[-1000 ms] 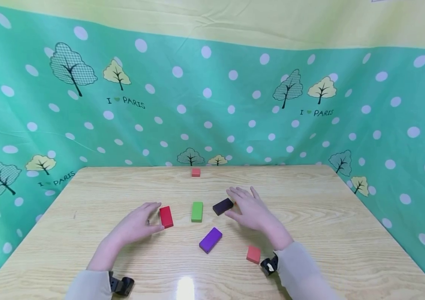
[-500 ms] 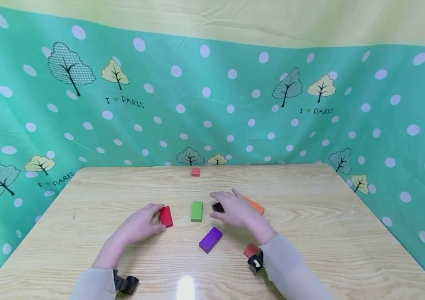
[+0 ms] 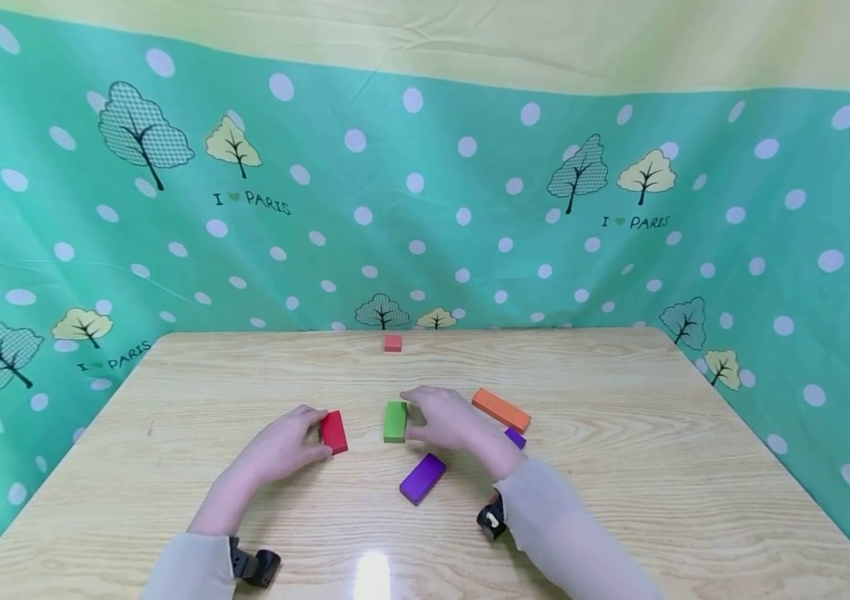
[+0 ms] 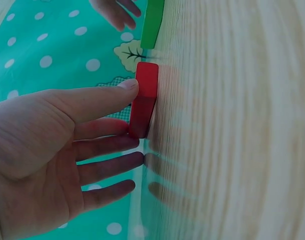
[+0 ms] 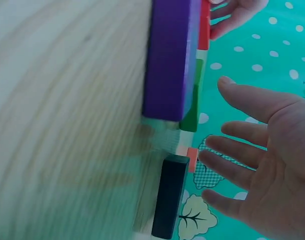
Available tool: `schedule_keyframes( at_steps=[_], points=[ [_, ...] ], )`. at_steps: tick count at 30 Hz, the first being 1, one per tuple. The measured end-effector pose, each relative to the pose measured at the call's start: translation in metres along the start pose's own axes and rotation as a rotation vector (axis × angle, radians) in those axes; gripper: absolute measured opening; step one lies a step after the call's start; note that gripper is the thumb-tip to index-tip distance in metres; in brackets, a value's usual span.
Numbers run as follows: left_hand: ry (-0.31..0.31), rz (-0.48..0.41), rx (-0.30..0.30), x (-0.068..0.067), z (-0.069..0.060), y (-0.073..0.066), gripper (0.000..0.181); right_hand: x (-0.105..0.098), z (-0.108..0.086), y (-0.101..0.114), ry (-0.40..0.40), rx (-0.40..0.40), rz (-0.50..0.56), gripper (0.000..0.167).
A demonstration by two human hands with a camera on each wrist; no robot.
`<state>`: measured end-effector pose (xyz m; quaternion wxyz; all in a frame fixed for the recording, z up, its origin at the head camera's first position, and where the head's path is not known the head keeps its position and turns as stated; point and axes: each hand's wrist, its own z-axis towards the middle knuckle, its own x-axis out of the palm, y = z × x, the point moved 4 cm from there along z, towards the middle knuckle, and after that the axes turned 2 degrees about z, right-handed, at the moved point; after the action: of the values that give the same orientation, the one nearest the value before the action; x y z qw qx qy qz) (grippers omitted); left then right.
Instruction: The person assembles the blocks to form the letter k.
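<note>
The left hand (image 3: pixel 282 447) pinches the red block (image 3: pixel 334 432) on the worktop's (image 3: pixel 245 375) left; its long side points far, leaning left. The right hand (image 3: pixel 449 419), wide and empty, is by the green block (image 3: pixel 395 422), which points far. The cloth (image 3: pixel 642 275) says "PARIS".

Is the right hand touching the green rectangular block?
Apart. The right wrist view shows turquoise dotted fabric between the right hand and the green block.

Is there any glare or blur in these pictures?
Head view: a white glare patch on the table at the bottom edge; left wrist view: the table blurs toward the right, while the red block looks sharper; right wrist view: the table looks soft too.
</note>
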<state>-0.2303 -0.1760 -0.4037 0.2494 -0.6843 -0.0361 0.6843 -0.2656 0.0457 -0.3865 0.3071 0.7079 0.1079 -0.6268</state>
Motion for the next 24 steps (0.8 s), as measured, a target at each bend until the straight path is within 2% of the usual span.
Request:
schedule_keyframes(
  at_steps=[7, 14, 24],
  points=[
    [0.002, -0.009, 0.001, -0.001, 0.0, -0.001, 0.054, 0.001, 0.006, 0.004, 0.015, 0.019, 0.056, 0.061],
    [0.006, -0.016, -0.007, 0.0, 0.001, -0.003, 0.053, 0.007, 0.01, 0.001, 0.01, 0.036, 0.039, 0.058],
    [0.003, -0.03, -0.015, -0.001, -0.001, -0.001, 0.053, 0.008, 0.015, 0.005, -0.008, 0.015, 0.056, 0.053]
  ],
)
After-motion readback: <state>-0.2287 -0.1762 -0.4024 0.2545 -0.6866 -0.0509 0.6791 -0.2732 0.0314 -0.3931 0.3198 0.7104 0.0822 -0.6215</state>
